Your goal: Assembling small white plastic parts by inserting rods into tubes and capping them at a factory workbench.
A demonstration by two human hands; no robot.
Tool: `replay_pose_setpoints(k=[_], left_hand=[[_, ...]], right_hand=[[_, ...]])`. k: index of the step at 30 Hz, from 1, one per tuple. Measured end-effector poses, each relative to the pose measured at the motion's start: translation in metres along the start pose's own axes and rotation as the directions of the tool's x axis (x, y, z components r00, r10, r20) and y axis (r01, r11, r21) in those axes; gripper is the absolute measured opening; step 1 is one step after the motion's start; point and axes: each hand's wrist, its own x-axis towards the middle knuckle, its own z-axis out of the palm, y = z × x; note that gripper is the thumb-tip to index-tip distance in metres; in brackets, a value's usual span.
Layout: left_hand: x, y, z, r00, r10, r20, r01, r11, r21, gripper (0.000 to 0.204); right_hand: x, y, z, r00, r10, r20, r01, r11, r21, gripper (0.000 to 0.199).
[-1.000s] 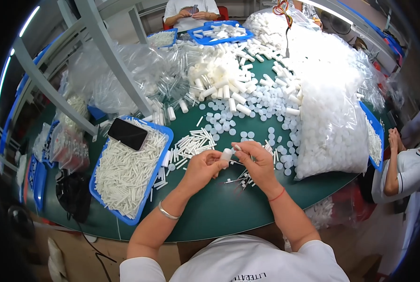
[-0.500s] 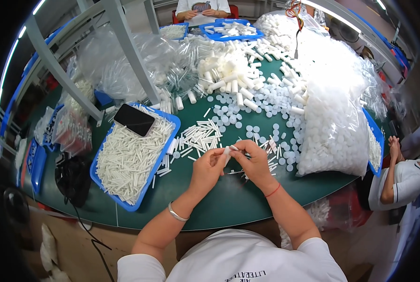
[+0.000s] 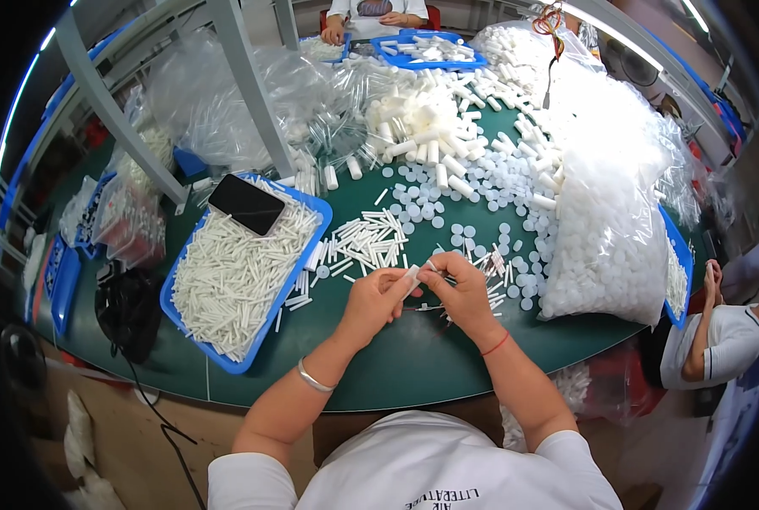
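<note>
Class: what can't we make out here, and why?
In the head view:
- white tube: its lower end, hidden by the left hand
- pale piece: exact shape, too small, partly covered by the right hand
- phone: whatever lies beneath, hidden by it
- far co-worker: head, cut off by top edge

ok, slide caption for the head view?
Left hand holding a white cylinder, right hand alongside, over a green table near a blue tray of white sticks.

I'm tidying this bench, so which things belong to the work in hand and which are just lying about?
Likely in the work:
white tube in the left fingers
small white piece in the right fingers
loose pale discs
white sticks

Likely just lying about:
black phone
black bundle, left
</note>
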Motion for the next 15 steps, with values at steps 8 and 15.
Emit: replay_pose_setpoints(k=[8, 15], left_hand=[[0.003, 0.008, -0.016, 0.981, -0.175, 0.082, 0.177, 0.984, -0.024, 0.030], [0.004, 0.013, -0.022, 0.981, -0.156, 0.115, 0.135, 0.976, 0.170, 0.040]], right_hand=[[0.006, -0.002, -0.015, 0.970, -0.169, 0.177, 0.190, 0.975, -0.113, 0.010], [0.004, 0.000, -0.018, 0.895, -0.318, 0.314, 0.441, 0.745, -0.500, 0.025]])
